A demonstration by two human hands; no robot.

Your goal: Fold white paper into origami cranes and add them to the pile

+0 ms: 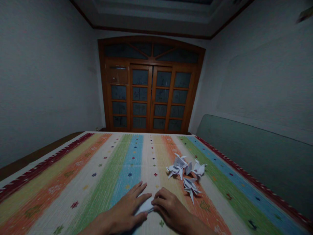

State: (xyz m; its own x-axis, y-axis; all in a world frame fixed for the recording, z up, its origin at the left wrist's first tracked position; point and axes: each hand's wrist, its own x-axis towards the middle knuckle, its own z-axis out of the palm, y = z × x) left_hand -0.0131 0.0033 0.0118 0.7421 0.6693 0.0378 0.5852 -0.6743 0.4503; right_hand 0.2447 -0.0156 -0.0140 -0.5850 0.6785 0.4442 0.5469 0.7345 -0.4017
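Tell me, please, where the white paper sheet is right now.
The paper sheet lies bottom centre of the head view on the striped cloth, under the left hand and right hand, left of the folded paper figures.

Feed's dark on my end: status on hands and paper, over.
Left hand flat, right hand fingertips down, both on white paper. Paper on striped cloth. Folded paper figures to the right, clear of hands.
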